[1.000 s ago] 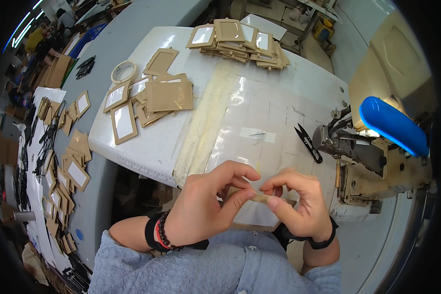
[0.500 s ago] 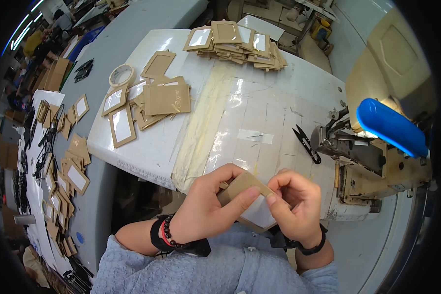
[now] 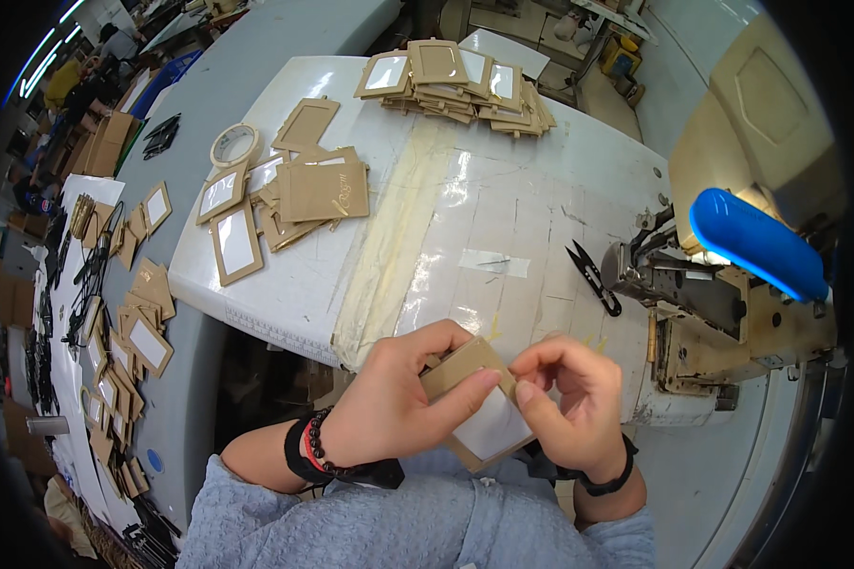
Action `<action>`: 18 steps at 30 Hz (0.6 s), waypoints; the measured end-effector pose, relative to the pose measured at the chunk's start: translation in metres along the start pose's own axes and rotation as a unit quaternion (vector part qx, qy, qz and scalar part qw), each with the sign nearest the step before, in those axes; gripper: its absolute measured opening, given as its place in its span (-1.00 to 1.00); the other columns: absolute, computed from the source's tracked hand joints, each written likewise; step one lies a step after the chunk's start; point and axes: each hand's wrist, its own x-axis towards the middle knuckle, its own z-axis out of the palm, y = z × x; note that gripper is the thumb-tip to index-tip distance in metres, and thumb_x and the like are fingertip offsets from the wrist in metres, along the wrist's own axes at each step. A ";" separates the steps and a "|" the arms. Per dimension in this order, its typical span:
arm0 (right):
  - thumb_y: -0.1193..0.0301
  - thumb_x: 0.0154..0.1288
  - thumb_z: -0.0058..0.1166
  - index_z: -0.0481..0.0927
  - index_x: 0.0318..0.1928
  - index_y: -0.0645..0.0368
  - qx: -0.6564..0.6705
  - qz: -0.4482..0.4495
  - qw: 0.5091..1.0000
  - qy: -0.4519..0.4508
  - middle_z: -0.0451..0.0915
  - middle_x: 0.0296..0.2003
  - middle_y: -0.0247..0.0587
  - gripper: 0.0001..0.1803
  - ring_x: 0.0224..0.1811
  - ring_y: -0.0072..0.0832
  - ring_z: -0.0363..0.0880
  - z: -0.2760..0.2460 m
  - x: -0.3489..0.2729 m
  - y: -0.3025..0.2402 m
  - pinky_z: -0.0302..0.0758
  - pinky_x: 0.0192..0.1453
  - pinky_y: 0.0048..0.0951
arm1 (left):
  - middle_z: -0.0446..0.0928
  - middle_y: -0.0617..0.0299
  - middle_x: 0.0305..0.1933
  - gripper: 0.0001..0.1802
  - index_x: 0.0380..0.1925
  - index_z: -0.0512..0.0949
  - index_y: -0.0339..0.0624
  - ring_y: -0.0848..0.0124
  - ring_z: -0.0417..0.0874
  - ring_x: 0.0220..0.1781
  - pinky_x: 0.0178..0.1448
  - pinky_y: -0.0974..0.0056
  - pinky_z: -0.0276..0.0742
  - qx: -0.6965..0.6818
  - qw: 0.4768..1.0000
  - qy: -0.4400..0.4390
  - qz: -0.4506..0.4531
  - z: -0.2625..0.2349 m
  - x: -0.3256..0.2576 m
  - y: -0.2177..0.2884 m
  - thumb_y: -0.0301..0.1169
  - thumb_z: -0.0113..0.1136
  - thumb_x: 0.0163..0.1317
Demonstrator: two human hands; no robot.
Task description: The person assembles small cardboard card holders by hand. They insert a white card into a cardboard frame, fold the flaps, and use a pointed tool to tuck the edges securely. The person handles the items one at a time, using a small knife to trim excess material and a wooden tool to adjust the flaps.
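A tan card holder (image 3: 491, 427) with a white window is tilted in front of my body, above the near edge of the sewing table. My left hand (image 3: 399, 403) grips its left side, the thumb lying over the top border and the other fingers behind. At the holder's right edge, the thumb and forefinger of my right hand (image 3: 574, 403) come together on the border; the other fingers are curled in. Just beyond the holder lie short yellow thread ends (image 3: 493, 327). Black thread snips (image 3: 595, 280) rest on the table beside the sewing machine (image 3: 697, 313).
A heap of tan holders (image 3: 455, 85) sits at the table's far edge. More holders (image 3: 327, 190) lie at the left near a tape roll (image 3: 235, 146). Another scattered pile (image 3: 142, 341) covers the grey side table (image 3: 199, 379). A blue machine part (image 3: 759, 245) juts out at right.
The holder has turned slightly, and more of its white window shows. My right thumb and forefinger have shifted a little along its right edge. My left hand keeps its hold.
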 end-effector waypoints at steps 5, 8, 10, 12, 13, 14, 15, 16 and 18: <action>0.64 -0.02 0.26 0.54 -0.33 0.26 -0.207 -0.218 0.953 -0.028 0.53 -0.44 -0.16 -0.79 -0.43 -0.29 0.47 -0.008 0.005 -0.010 0.41 -0.30 -0.38 | 0.60 0.28 -0.40 -0.77 -0.27 0.56 -0.35 0.64 0.54 -0.35 -0.31 0.48 0.47 0.032 0.999 0.016 0.003 -0.001 -0.001 -0.001 -0.39 0.30 0.20; 0.60 0.02 0.28 0.51 -0.33 0.25 -0.216 -0.191 0.955 -0.069 0.51 -0.40 -0.16 -0.79 -0.37 -0.26 0.47 -0.011 0.007 -0.010 0.40 -0.25 -0.35 | 0.61 0.26 -0.43 -0.78 -0.29 0.57 -0.34 0.62 0.56 -0.37 -0.32 0.46 0.48 0.075 0.997 0.015 0.002 -0.002 0.000 0.003 -0.39 0.31 0.17; 0.57 0.05 0.27 0.49 -0.33 0.24 -0.211 -0.184 0.955 -0.101 0.49 -0.39 -0.15 -0.79 -0.35 -0.25 0.46 -0.013 0.009 -0.008 0.39 -0.22 -0.34 | 0.61 0.23 -0.45 -0.78 -0.31 0.57 -0.34 0.61 0.57 -0.39 -0.34 0.45 0.49 0.106 0.994 0.016 0.016 -0.001 0.000 0.002 -0.39 0.32 0.16; 0.59 0.06 0.25 0.47 -0.34 0.24 -0.212 -0.163 0.958 -0.106 0.47 -0.41 -0.16 -0.80 -0.37 -0.23 0.45 -0.012 0.008 -0.009 0.39 -0.21 -0.34 | 0.61 0.22 -0.46 -0.78 -0.31 0.57 -0.33 0.61 0.57 -0.40 -0.35 0.44 0.49 0.126 0.991 0.019 0.031 0.002 0.000 0.003 -0.39 0.32 0.15; 0.59 0.07 0.23 0.46 -0.34 0.23 -0.212 -0.153 0.959 -0.108 0.45 -0.42 -0.16 -0.80 -0.38 -0.23 0.44 -0.011 0.008 -0.009 0.39 -0.21 -0.35 | 0.60 0.21 -0.47 -0.79 -0.31 0.57 -0.33 0.61 0.57 -0.41 -0.35 0.44 0.49 0.136 0.990 0.020 0.039 0.002 0.000 0.003 -0.40 0.32 0.15; 0.60 0.08 0.21 0.45 -0.34 0.23 -0.211 -0.149 0.960 -0.112 0.44 -0.42 -0.16 -0.81 -0.38 -0.23 0.43 -0.009 0.008 -0.009 0.39 -0.22 -0.35 | 0.60 0.21 -0.47 -0.79 -0.31 0.57 -0.33 0.60 0.57 -0.41 -0.35 0.44 0.49 0.142 0.989 0.017 0.040 0.002 -0.001 0.003 -0.40 0.32 0.15; 0.60 0.10 0.19 0.43 -0.34 0.23 -0.210 -0.145 0.960 -0.116 0.42 -0.43 -0.16 -0.83 -0.39 -0.24 0.43 -0.008 0.007 -0.008 0.39 -0.23 -0.35 | 0.60 0.21 -0.47 -0.79 -0.31 0.57 -0.33 0.60 0.57 -0.41 -0.35 0.43 0.49 0.149 0.988 0.013 0.041 0.002 -0.001 0.003 -0.40 0.32 0.15; 0.61 0.11 0.16 0.42 -0.34 0.23 -0.209 -0.141 0.960 -0.119 0.41 -0.43 -0.16 -0.83 -0.40 -0.25 0.42 -0.006 0.007 -0.007 0.39 -0.24 -0.36 | 0.60 0.21 -0.48 -0.79 -0.31 0.57 -0.32 0.60 0.57 -0.42 -0.36 0.43 0.49 0.155 0.987 0.010 0.041 0.002 -0.001 0.003 -0.39 0.32 0.15; 0.59 0.17 0.10 0.40 -0.33 0.23 -0.152 -0.102 0.977 -0.109 0.38 -0.43 -0.18 -0.87 -0.41 -0.33 0.41 -0.002 0.002 -0.002 0.37 -0.29 -0.41 | 0.60 0.22 -0.46 -0.78 -0.31 0.57 -0.32 0.61 0.57 -0.40 -0.34 0.43 0.49 0.133 0.991 0.002 0.028 0.002 0.000 0.003 -0.39 0.32 0.15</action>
